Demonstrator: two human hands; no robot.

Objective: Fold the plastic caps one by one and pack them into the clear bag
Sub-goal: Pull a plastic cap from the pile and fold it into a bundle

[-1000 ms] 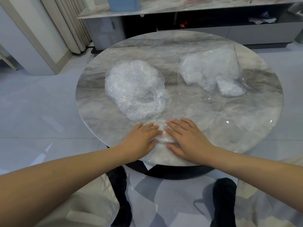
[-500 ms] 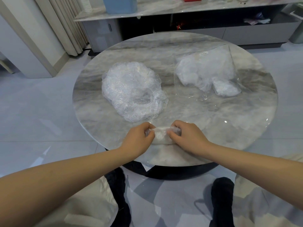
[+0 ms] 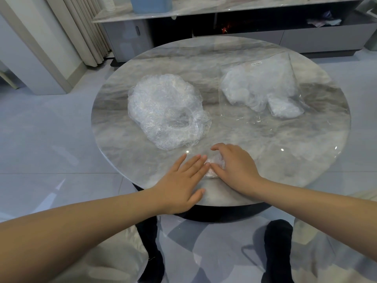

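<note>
A small folded plastic cap (image 3: 214,167) lies near the front edge of the round marble table (image 3: 285,152). My right hand (image 3: 234,166) curls over it, thumb and fingers around the wad, which is mostly hidden. My left hand (image 3: 183,180) lies flat beside it with straight fingers, fingertips touching the cap's left side. A heap of loose crumpled plastic caps (image 3: 167,111) sits at the table's left centre. The clear bag (image 3: 263,86), holding several folded caps, lies at the right rear.
A low grey TV cabinet (image 3: 244,27) stands behind the table, with curtains (image 3: 85,27) at the back left. My knees and dark-socked feet (image 3: 277,252) are under the table's near edge. Glossy tiled floor surrounds the table.
Both hands first pressed flat on the cap, then pinched and rolled it between them. Now the left hand has flattened out again and the right hand cups the compacted cap.
</note>
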